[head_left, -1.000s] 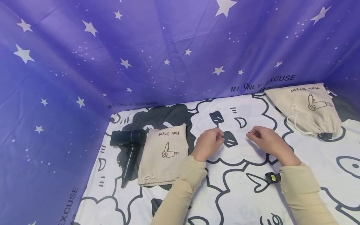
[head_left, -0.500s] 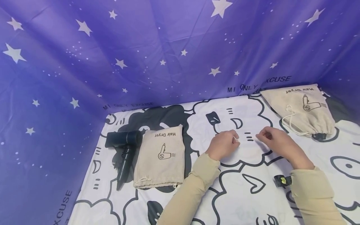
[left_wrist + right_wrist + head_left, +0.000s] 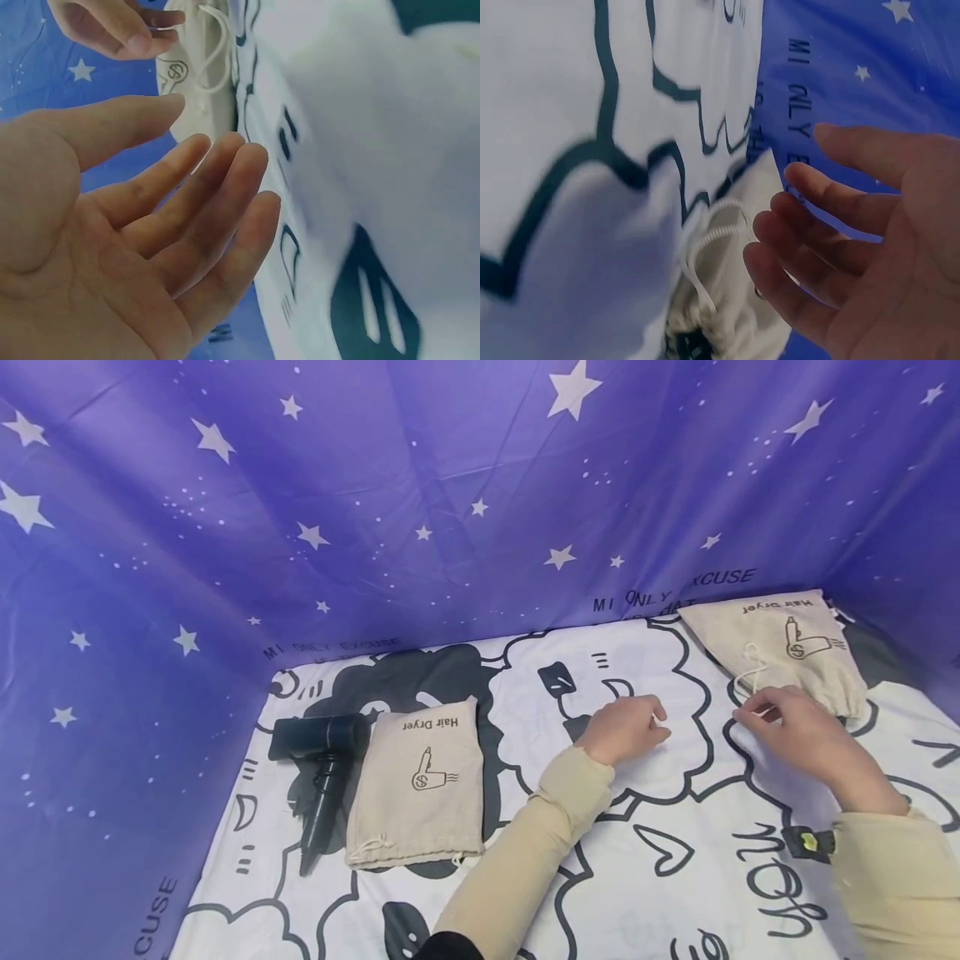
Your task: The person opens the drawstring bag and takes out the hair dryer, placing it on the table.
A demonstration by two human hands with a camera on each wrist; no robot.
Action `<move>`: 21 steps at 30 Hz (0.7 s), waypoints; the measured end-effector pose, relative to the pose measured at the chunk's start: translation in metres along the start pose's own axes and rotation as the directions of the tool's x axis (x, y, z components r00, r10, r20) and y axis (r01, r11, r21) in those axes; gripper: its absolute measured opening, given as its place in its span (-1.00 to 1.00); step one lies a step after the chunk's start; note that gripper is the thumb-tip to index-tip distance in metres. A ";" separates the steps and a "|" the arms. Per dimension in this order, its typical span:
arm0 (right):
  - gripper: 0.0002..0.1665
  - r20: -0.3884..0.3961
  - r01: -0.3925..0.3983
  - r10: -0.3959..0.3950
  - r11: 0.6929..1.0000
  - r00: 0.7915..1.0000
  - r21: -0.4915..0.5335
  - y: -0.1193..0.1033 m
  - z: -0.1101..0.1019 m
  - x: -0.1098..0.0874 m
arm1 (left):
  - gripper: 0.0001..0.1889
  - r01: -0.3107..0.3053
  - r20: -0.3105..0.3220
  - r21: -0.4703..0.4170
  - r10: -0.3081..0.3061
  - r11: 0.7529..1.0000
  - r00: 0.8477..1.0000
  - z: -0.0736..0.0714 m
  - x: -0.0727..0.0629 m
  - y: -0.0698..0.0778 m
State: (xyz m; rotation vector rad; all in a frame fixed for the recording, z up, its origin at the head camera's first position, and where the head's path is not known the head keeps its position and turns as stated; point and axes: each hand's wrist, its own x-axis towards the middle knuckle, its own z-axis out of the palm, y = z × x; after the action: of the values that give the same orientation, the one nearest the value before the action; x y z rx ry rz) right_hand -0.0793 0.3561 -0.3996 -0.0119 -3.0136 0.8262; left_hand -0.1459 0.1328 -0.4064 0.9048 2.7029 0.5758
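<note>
My left hand [image 3: 624, 727] hovers above the middle of the patterned cloth, its palm empty and fingers loosely bent in the left wrist view. My right hand [image 3: 813, 739], also empty with relaxed fingers, is just in front of the right drawstring bag [image 3: 817, 672]. That beige bag is printed "Hair Dryer", and its white cord [image 3: 697, 259] lies loose; something dark shows at its gathered mouth in the right wrist view. To the left, a second beige bag [image 3: 420, 814] lies flat. Against its left side lies a dark hair dryer [image 3: 322, 777], handle toward me.
A white cloth [image 3: 247, 877] with black cartoon drawings covers the table. Behind and to the left hangs a purple curtain [image 3: 360, 468] with white stars. A dark strap with a yellow-green mark [image 3: 808, 842] sits by my right sleeve.
Both hands have moved right across the cloth, the right one farther, coming up to the right bag. The view has shifted slightly. Both bags and the hair dryer stay put.
</note>
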 end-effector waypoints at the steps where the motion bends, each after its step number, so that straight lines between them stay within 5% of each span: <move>1: -0.68 -0.004 0.003 -0.003 1.000 1.000 0.001 0.003 -0.003 0.001 | -0.75 -0.006 0.010 0.004 0.006 1.000 1.000 -0.001 0.003 0.003; 12: -0.45 -0.107 -0.085 0.078 0.995 0.991 -0.059 0.044 -0.032 -0.008 | -0.75 0.025 0.064 0.017 -0.026 1.000 0.998 0.003 0.043 0.047; 18: -0.46 -0.201 -0.083 0.068 0.994 0.977 -0.067 0.062 -0.034 -0.011 | -0.76 0.019 0.049 0.061 -0.022 0.998 0.999 0.009 0.051 0.067; 21: -0.44 -0.200 -0.106 0.094 0.993 0.975 -0.050 0.068 -0.033 -0.011 | -0.77 0.040 0.060 0.011 -0.040 0.999 0.997 0.015 0.053 0.074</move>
State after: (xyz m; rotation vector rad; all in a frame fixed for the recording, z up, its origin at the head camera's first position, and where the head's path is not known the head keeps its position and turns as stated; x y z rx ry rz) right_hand -0.0677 0.4311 -0.4056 -0.2345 -2.8684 0.6947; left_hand -0.1436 0.2238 -0.3924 0.8544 2.6654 0.5191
